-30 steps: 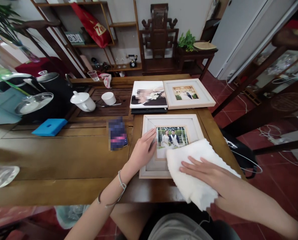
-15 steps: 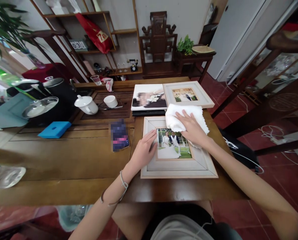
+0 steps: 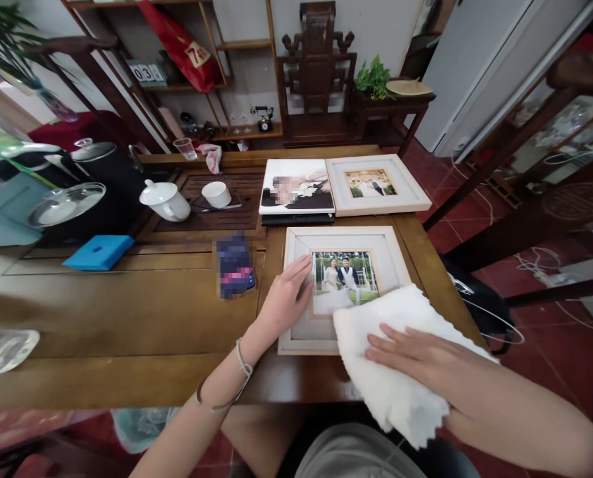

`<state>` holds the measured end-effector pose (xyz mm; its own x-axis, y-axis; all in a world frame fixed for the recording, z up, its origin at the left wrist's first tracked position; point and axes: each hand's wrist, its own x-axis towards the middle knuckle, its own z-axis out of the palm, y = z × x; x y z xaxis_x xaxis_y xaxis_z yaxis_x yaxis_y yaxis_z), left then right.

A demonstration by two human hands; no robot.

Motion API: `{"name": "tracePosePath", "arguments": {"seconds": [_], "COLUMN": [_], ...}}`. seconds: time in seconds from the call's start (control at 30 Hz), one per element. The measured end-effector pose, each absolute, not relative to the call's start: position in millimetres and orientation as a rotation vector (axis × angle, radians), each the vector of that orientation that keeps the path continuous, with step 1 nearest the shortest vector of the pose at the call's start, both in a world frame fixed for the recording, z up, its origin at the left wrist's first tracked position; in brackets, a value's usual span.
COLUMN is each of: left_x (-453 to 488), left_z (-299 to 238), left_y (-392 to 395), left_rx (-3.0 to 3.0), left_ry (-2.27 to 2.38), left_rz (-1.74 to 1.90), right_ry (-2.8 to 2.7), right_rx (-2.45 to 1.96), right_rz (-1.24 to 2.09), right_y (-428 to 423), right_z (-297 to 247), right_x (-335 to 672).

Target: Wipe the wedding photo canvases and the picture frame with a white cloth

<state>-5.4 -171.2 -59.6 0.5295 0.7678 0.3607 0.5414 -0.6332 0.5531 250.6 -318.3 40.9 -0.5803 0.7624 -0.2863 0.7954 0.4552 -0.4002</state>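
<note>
A white picture frame (image 3: 296, 332) with a wedding photo lies flat near the table's front edge. My left hand (image 3: 287, 292) rests on its left side, fingers stretched out together and tips beside the photo. Over the frame's lower right corner spreads a white cloth (image 3: 390, 398), which also hangs past the table edge. My right hand (image 3: 410, 352) has this cloth under its long fingers and palm; the thumb is hidden. Behind the frame, a white photo panel (image 3: 296, 170) and a second white frame (image 3: 410, 182) lie side by side.
A phone (image 3: 235, 265) lies left of the frame. Farther left are a blue box (image 3: 99, 253), a lidded white teacup (image 3: 165, 200) and a small white cup (image 3: 216, 194) on a tea tray (image 3: 186, 229). A black bag (image 3: 485, 312) is beside the table's right side.
My right hand has drawn the white cloth from the frame's upper right toward me, down to its lower right corner. My left hand stays on the frame's left side.
</note>
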Motion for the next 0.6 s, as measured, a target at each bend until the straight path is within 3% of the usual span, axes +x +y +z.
{"name": "tracePosePath", "arguments": {"seconds": [0.13,0.37,0.6], "left_x": [-6,-6,-5], "left_z": [-61,-60,-60], "left_y": [-171,-171,-171], "left_rx": [2.405,2.385,2.353], "left_ry": [1.068,1.078,1.09], "left_rz": [0.832,0.812,0.816], "right_ry": [2.675,2.648,2.574], "right_rx": [1.501,1.955,1.774], "right_rz": [-0.622,0.05,0.075], "right_y": [-294,-197,-198], "right_z": [19,-16,-8], "right_x": [245,261,234]}}
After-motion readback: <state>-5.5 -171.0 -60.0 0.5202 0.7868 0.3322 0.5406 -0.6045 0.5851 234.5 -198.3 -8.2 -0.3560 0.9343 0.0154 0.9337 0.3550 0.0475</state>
